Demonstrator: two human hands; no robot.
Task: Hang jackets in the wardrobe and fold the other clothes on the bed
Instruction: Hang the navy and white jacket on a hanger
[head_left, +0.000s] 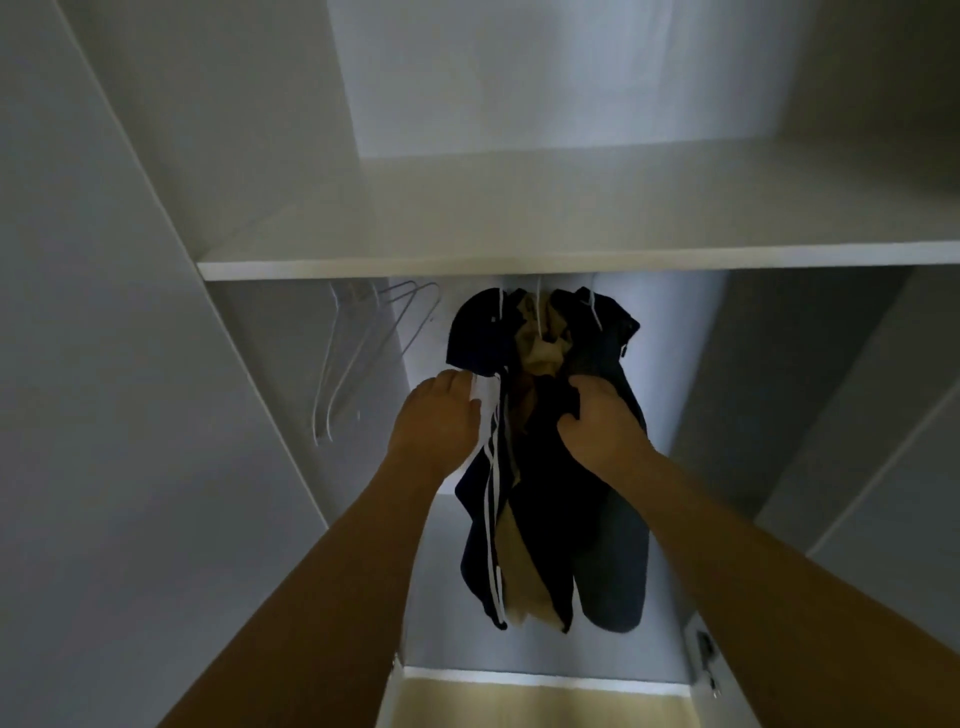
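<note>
White wardrobe (519, 62); empty hangers (358, 353) at nine o'clock. Left hand (439, 421) and right hand (605, 421) grasp hanging jackets (545, 493).

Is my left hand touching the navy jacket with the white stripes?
Touching. The head view shows the left hand with its fingers pressed against the white-striped edge of the navy jacket hanging in the wardrobe, with no gap between them.

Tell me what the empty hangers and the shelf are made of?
The empty hangers look like thin wire with a white coating: slim bent lines, no thick parts. The shelf looks like smooth white coated board with a flat, straight edge; what's under the coating I can't tell.
</note>
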